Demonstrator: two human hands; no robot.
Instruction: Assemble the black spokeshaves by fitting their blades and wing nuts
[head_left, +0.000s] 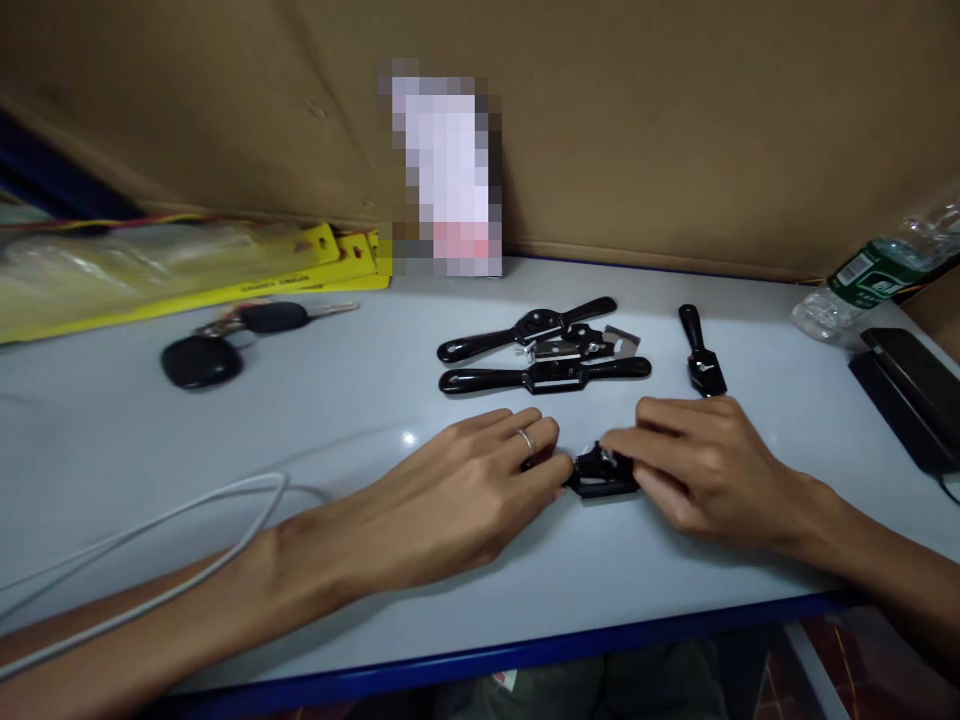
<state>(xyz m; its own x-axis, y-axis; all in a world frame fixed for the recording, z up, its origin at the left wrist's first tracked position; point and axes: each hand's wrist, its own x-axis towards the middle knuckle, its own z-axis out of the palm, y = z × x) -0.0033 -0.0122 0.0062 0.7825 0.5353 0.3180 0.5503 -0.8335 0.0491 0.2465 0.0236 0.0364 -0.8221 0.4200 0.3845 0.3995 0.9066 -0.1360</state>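
A black spokeshave (606,489) lies low over the white tabletop between my hands. My left hand (487,480), a ring on one finger, is closed around its left handle. At its other end, my right hand (705,475) grips the right side, with the index finger on the small metal screw at the middle. The right handle is hidden under that hand. Just beyond are two black spokeshave bodies (555,377), with loose clamp parts (574,345) and a bare steel blade (624,343) between them. Another spokeshave (703,370) sits beyond my right hand, partly covered by it.
Keys with a black fob (202,360) and yellow-edged packages (330,262) are at the left. A white cable (262,490) crosses my left forearm. A plastic bottle (862,275) and a dark phone-like device (911,375) stand at the right. Cardboard (660,130) walls the back.
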